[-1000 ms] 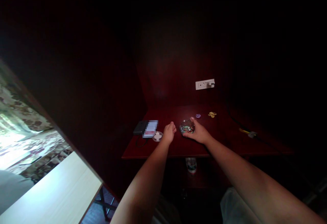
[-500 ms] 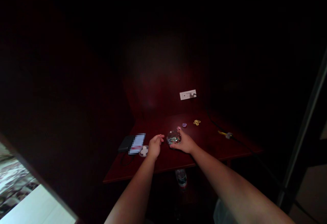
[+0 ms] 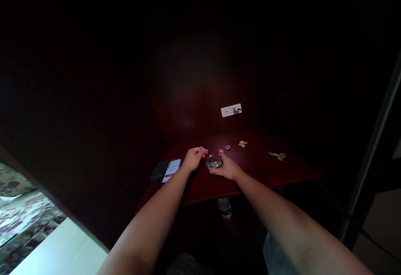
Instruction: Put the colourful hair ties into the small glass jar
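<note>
My right hand [image 3: 228, 168] is wrapped round the side of a clear round jar [image 3: 214, 162], which holds small multicoloured bands. To the left of the jar, my left hand [image 3: 193, 159] is closed at the fingertips on what looks like a small reddish elastic band [image 3: 205, 151], too small to make out well. A pink bundle of bands [image 3: 221, 151] lies just beyond my right fingers. Farther back on the dark red desk [image 3: 200, 191] are a purple bundle [image 3: 227, 147] and a yellow bundle of bands [image 3: 242, 143].
A phone [image 3: 172, 170] and a black box-shaped item [image 3: 158, 170] lie left of my left forearm. A socket strip [image 3: 231, 110] with a plug is on the back wall. A black cable with a yellow-ended connector [image 3: 278, 156] crosses the right side. A bottle [image 3: 224, 209] stands below the desk edge.
My left hand has moved away from me, toward the back of the desk, and a reddish thing shows at its fingertips. Its forearm now hides the white-crossed disc. My right hand stays on the jar.
</note>
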A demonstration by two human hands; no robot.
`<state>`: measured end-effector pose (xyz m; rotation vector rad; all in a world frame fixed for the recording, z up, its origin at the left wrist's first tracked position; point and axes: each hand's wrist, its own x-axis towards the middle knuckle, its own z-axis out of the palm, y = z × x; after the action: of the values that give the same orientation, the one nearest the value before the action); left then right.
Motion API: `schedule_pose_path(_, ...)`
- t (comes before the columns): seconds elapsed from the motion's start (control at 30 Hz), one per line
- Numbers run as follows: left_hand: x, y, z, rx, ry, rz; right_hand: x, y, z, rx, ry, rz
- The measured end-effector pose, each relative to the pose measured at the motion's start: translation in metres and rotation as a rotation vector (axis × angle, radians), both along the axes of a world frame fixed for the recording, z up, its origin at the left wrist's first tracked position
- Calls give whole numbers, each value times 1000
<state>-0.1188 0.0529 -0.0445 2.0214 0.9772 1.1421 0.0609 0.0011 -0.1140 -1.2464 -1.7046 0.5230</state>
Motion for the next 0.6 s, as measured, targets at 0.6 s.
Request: schedule_pose_path(0.6,12,-3,-6,-15,31,28,-1,2,-3,10,1,-18)
